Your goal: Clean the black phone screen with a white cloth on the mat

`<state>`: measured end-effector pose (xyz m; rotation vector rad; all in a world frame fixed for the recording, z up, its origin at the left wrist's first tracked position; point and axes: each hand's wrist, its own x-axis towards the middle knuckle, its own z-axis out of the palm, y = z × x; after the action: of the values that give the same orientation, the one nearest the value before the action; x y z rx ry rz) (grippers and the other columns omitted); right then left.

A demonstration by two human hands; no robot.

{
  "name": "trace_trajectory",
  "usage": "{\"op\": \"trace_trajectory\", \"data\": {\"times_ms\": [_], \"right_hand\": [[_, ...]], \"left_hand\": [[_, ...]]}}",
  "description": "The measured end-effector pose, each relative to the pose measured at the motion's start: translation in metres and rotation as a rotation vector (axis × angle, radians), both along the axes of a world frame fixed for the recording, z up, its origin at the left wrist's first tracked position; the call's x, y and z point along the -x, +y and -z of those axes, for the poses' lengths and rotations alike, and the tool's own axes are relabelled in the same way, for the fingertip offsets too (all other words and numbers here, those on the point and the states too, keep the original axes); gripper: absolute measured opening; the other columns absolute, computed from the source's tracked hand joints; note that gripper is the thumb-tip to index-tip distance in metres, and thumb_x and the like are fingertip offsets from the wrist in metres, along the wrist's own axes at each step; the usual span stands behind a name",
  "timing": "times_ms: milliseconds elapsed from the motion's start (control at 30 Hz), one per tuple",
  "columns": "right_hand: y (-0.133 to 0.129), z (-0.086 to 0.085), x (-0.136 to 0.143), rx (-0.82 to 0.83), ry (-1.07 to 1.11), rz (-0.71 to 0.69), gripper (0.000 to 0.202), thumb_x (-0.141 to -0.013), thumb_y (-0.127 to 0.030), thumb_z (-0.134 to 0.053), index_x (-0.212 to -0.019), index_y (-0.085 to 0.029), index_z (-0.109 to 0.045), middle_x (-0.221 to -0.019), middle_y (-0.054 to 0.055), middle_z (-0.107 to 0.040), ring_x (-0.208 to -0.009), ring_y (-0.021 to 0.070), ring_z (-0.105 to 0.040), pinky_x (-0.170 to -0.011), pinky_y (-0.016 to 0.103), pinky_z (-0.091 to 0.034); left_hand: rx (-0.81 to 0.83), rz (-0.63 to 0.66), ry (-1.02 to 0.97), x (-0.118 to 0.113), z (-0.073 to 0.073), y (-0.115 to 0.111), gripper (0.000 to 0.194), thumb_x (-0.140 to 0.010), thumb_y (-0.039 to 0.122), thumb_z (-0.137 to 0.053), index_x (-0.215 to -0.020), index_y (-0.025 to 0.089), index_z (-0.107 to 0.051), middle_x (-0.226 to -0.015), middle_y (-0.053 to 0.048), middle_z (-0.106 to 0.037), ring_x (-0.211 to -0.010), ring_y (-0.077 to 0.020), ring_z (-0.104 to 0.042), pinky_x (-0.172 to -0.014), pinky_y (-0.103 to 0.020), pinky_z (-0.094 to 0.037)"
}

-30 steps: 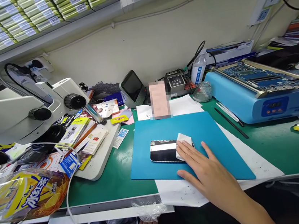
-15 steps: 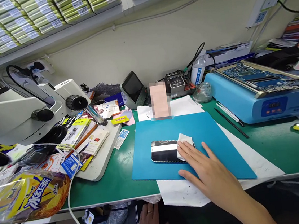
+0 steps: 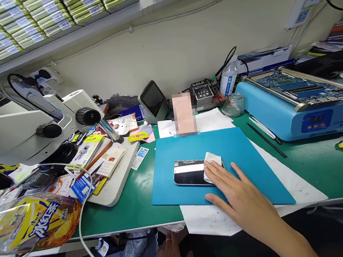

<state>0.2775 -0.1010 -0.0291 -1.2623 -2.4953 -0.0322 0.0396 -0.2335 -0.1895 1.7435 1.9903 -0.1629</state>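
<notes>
A smartphone [image 3: 190,178] lies flat, its dark glossy face reflecting a pale band, on a blue work mat [image 3: 173,145]. Over the phone's right end is a folded white wipe [image 3: 213,156]. My right hand [image 3: 233,187] lies flat on that wipe, with fingers stretched out, the little finger spread and the thumb apart over the mat. It covers part of the phone's right end. Below the table edge, my left hand [image 3: 171,255] rests palm down on my leg, fingers extended and thumb apart, holding nothing I can see.
On the left stand a microscope [image 3: 78,110], stacked booklets [image 3: 109,161] and an iced tea bottle [image 3: 39,224]; a white cable [image 3: 84,239] hangs over the edge. Rightward are a glass jar [image 3: 234,105], tweezers [image 3: 266,139] and a blue heating station [image 3: 282,115] carrying circuit boards.
My left hand has shifted slightly on my leg, its fingertips now less visible. My right hand, the wipe and the phone stay in place; the view tilts a little.
</notes>
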Motion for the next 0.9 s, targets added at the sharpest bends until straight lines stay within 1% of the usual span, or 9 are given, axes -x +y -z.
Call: {"op": "trace_trajectory", "data": {"times_ms": [67, 133, 200, 300, 400, 500, 600, 767, 900], "right_hand": [[0.0000, 0.0000, 0.0001, -0.003, 0.007, 0.002, 0.063, -0.103, -0.052, -0.041, -0.157, -0.019, -0.037, -0.158, 0.011, -0.043, -0.144, 0.0317, -0.045, -0.115, 0.062, -0.037], [-0.0001, -0.0002, 0.0003, -0.013, 0.005, 0.002, 0.063, -0.103, -0.052, -0.041, -0.156, -0.018, -0.038, -0.157, 0.012, -0.044, -0.143, 0.0316, -0.046, -0.115, 0.061, -0.037], [-0.0005, -0.0007, 0.0005, -0.023, 0.001, 0.003, 0.063, -0.103, -0.052, -0.040, -0.155, -0.017, -0.040, -0.157, 0.012, -0.044, -0.143, 0.0310, -0.046, -0.115, 0.061, -0.037], [-0.0012, -0.0014, 0.0006, -0.025, -0.002, 0.001, 0.062, -0.104, -0.052, -0.039, -0.154, -0.016, -0.042, -0.157, 0.011, -0.043, -0.143, 0.0303, -0.046, -0.115, 0.061, -0.037], [-0.0016, -0.0019, 0.0006, -0.011, 0.001, 0.008, 0.062, -0.103, -0.052, -0.041, -0.155, -0.017, -0.040, -0.158, 0.011, -0.043, -0.144, 0.0307, -0.045, -0.115, 0.061, -0.037], [-0.0015, -0.0025, 0.0008, -0.008, -0.001, 0.009, 0.062, -0.103, -0.053, -0.041, -0.155, -0.019, -0.041, -0.157, 0.011, -0.044, -0.144, 0.0305, -0.045, -0.116, 0.061, -0.037], [-0.0013, -0.0026, 0.0008, -0.017, -0.012, 0.010, 0.062, -0.104, -0.053, -0.039, -0.154, -0.016, -0.042, -0.157, 0.011, -0.044, -0.143, 0.0307, -0.046, -0.114, 0.062, -0.039], [-0.0007, -0.0011, 0.0007, -0.018, -0.012, 0.020, 0.062, -0.104, -0.053, -0.038, -0.153, -0.016, -0.043, -0.157, 0.011, -0.043, -0.143, 0.0303, -0.045, -0.115, 0.060, -0.039], [-0.0010, -0.0007, 0.0008, -0.021, -0.017, 0.017, 0.063, -0.104, -0.053, -0.039, -0.153, -0.015, -0.043, -0.157, 0.012, -0.043, -0.144, 0.0305, -0.045, -0.115, 0.061, -0.039]], "left_hand": [[0.026, -0.003, 0.020, 0.0024, -0.0031, 0.0012, 0.062, -0.089, 0.034, -0.051, -0.145, 0.009, -0.052, -0.133, -0.021, -0.065, -0.117, -0.0363, -0.065, -0.098, -0.044, -0.049], [0.065, 0.008, 0.043, 0.0031, -0.0048, 0.0025, 0.057, -0.090, 0.031, -0.050, -0.142, 0.010, -0.055, -0.125, -0.019, -0.069, -0.112, -0.0349, -0.067, -0.095, -0.043, -0.051], [0.085, 0.007, 0.049, 0.0028, -0.0045, 0.0033, 0.054, -0.089, 0.032, -0.051, -0.140, 0.013, -0.057, -0.130, -0.018, -0.067, -0.111, -0.0340, -0.068, -0.092, -0.042, -0.052], [0.081, -0.008, 0.035, 0.0028, -0.0018, 0.0032, 0.059, -0.090, 0.035, -0.051, -0.144, 0.013, -0.053, -0.139, -0.019, -0.062, -0.112, -0.0341, -0.068, -0.092, -0.042, -0.053], [0.077, -0.005, 0.033, 0.0035, 0.0011, 0.0023, 0.059, -0.092, 0.036, -0.047, -0.146, 0.011, -0.051, -0.133, -0.021, -0.065, -0.108, -0.0360, -0.069, -0.088, -0.045, -0.054], [0.066, 0.002, 0.048, 0.0033, 0.0032, 0.0007, 0.058, -0.091, 0.034, -0.048, -0.146, 0.016, -0.053, -0.135, -0.018, -0.065, -0.104, -0.0351, -0.071, -0.085, -0.044, -0.054], [0.051, 0.002, 0.032, 0.0030, 0.0044, -0.0007, 0.056, -0.090, 0.034, -0.050, -0.144, 0.022, -0.055, -0.140, -0.014, -0.063, -0.104, -0.0332, -0.071, -0.087, -0.042, -0.054], [0.064, -0.012, 0.030, 0.0046, 0.0021, 0.0023, 0.055, -0.093, 0.037, -0.047, -0.144, 0.018, -0.054, -0.135, -0.016, -0.065, -0.105, -0.0342, -0.071, -0.086, -0.042, -0.055], [0.101, 0.001, -0.007, 0.0060, -0.0011, 0.0063, 0.050, -0.093, 0.034, -0.045, -0.141, 0.024, -0.058, -0.136, -0.013, -0.065, -0.104, -0.0329, -0.071, -0.088, -0.042, -0.054]]}}
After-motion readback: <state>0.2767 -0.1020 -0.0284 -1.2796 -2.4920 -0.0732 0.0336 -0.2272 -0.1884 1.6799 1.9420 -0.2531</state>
